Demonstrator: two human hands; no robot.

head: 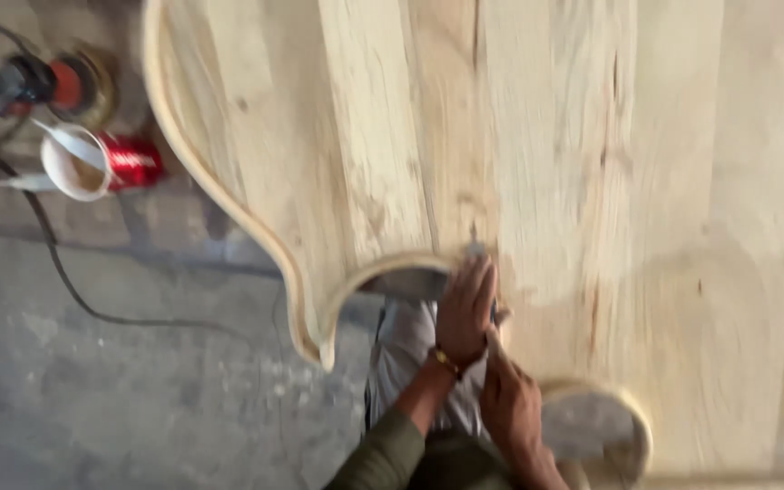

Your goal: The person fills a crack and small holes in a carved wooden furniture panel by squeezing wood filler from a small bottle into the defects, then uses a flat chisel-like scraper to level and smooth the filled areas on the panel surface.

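Observation:
A large pale wooden panel (592,163) with a moulded, curved edge fills most of the view. My left hand (465,310), with a bracelet on the wrist, lies with fingers together on the panel beside a rounded cut-out (392,272). It presses on a small thin tool (475,240), whose dark tip shows just past the fingertips. The picture is blurred, so the tool's kind is unclear. My right hand (512,406) is right below, fingers curled and the index finger stretched up against the left hand. A second rounded cut-out (592,426) lies just right of it.
On the floor at the upper left stand a red tin (124,163) holding pale paste and a stick, and a red-and-black power tool (47,83). A black cable (61,272) runs across the grey concrete. My grey trouser leg (401,349) shows below the panel's edge.

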